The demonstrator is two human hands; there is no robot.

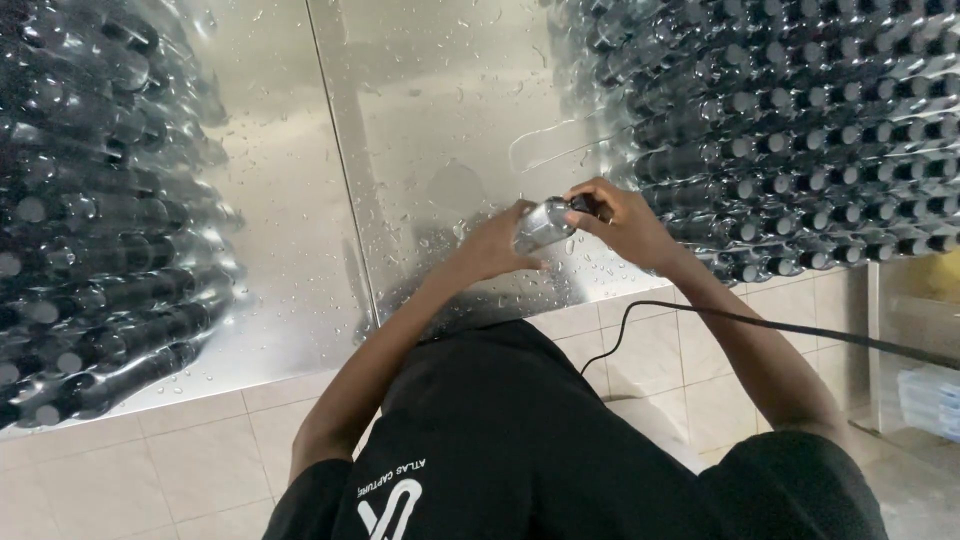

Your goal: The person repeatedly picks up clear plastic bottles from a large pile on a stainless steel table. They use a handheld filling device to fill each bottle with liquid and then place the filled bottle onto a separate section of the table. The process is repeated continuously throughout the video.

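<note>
Bottle (545, 222) mostly hidden between left hand (493, 245) and right hand (622, 218).

Probably a bottling workroom: wet stainless-steel counter (420, 110), massed rows of dark-capped bottles at right (800, 130) and left (90, 220), tiled floor (180, 460).

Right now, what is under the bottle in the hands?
Under the bottle lies the wet metal table, dotted with water drops. The left hand and right hand cover the spot directly beneath.

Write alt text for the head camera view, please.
A person's left hand and right hand hold one clear bottle over a wet steel table, with stacked bottles on both sides.
</note>
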